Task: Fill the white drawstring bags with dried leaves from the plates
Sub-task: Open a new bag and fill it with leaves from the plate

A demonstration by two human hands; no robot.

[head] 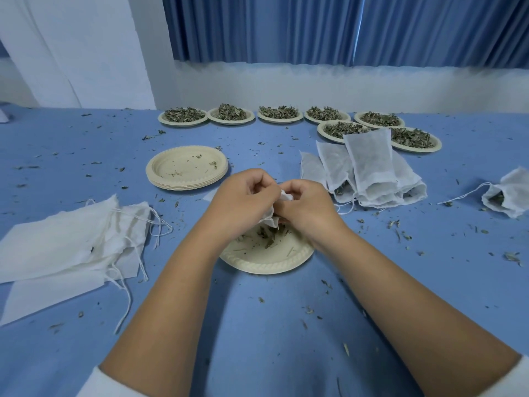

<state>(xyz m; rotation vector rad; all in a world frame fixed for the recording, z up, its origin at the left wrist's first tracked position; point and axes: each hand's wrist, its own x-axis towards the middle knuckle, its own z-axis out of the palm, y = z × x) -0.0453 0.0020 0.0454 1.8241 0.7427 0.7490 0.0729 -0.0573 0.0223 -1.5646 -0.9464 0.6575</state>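
Head view: a white drawstring bag (279, 207) is held bunched between both hands, directly above the near plate (266, 265), at the table's near centre. The left hand (246, 196) and right hand (307, 204) both have their fingers curled and pinching the cloth at its upper edge; whether the mouth is open or gathered cannot be told. Only a thin scatter of dried leaves (269, 234) remains on this plate, so the step in hand is judged to be the end of one bag's filling. The next move probably calls for tipping in the remnants, then drawing the string tight without spilling. To the right lies a pile of filled bags (369, 173), with one more bag (509, 196) well apart at the far right. Flat empty bags (65, 239) lie at the left. Beyond the hands stands a stack of emptied plates (186, 170); a row of heaped plates (280, 120) lines the far edge of the blue table (272, 325).
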